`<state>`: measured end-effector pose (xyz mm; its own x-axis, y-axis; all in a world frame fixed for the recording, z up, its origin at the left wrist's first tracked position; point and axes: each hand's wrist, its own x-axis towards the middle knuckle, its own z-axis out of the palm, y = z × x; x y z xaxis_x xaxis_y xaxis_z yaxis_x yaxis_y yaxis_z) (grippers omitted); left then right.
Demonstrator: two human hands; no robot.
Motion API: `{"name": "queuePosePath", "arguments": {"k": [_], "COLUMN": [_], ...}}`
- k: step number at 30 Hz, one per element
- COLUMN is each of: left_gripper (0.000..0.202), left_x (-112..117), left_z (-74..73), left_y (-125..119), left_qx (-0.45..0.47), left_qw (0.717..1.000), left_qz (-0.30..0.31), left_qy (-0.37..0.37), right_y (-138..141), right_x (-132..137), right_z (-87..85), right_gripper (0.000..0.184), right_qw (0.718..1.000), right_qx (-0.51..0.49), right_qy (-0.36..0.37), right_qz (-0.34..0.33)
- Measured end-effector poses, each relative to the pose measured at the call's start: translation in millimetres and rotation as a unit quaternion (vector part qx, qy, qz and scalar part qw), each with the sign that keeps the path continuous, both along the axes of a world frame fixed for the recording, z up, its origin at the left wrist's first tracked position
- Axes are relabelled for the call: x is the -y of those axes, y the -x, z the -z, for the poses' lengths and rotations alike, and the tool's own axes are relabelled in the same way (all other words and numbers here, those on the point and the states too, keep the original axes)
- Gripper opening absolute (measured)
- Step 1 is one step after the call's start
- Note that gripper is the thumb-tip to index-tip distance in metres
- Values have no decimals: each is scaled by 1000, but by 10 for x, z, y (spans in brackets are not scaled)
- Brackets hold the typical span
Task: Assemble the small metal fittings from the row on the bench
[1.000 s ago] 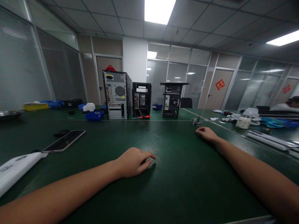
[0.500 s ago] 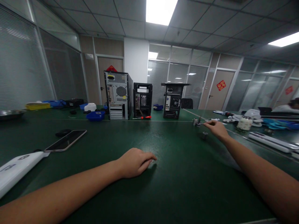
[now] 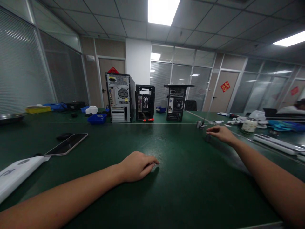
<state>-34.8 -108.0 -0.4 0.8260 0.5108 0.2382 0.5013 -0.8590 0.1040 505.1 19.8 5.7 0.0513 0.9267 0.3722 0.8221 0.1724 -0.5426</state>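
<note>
My left hand (image 3: pixel 137 166) rests low over the green table (image 3: pixel 181 184), thumb and fingers brought together in a pinch. A tiny shiny spot shows at the fingertips, too small to name. On the right, my right hand (image 3: pixel 222 134) reaches out with thumb and index finger slightly apart. Just under these fingertips stands a small grey metal cylinder (image 3: pixel 208 138); whether they touch it I cannot tell. Behind it are another small metal cylinder (image 3: pixel 198 124) and a metal piece with a thin upright pin (image 3: pixel 202 124).
Three computer cases (image 3: pixel 124 95) stand at the back, a red screwdriver (image 3: pixel 149 120) before them. To the left lie a phone (image 3: pixel 69 144), a white device (image 3: pixel 19 173) and a blue tray (image 3: pixel 97 119). A jar (image 3: pixel 249 125) and white bar (image 3: pixel 277 143) are at right. Another person sits far right.
My right hand has moved down and slightly left, from near the pin piece to just above the nearer metal cylinder. Its fingertips have parted a little. My left hand has stayed in place.
</note>
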Motion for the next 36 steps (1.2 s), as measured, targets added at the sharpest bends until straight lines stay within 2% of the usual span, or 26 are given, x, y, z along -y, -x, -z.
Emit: {"name": "queuePosePath", "arguments": {"k": [11,18,28,36], "left_gripper": [32,31,31,30], "left_x": [16,11,8,17], "left_z": [-11,-15,-13,-8], "left_y": [39,19,21,10], "left_qx": [-2,-7,-1,3], "left_qw": [1000,1000,1000,1000], "left_qz": [7,4,7,10], "left_qy": [-6,-7,-4,-7], "right_y": [14,27,67,-3], "right_x": [39,73,94,35], "right_z": [-27,-24,-29,13], "right_gripper": [24,32,31,29], "right_qw": [999,998,999,1000], "right_qx": [9,15,2,14], "right_qy": [7,12,15,12], "right_qz": [44,58,38,18]}}
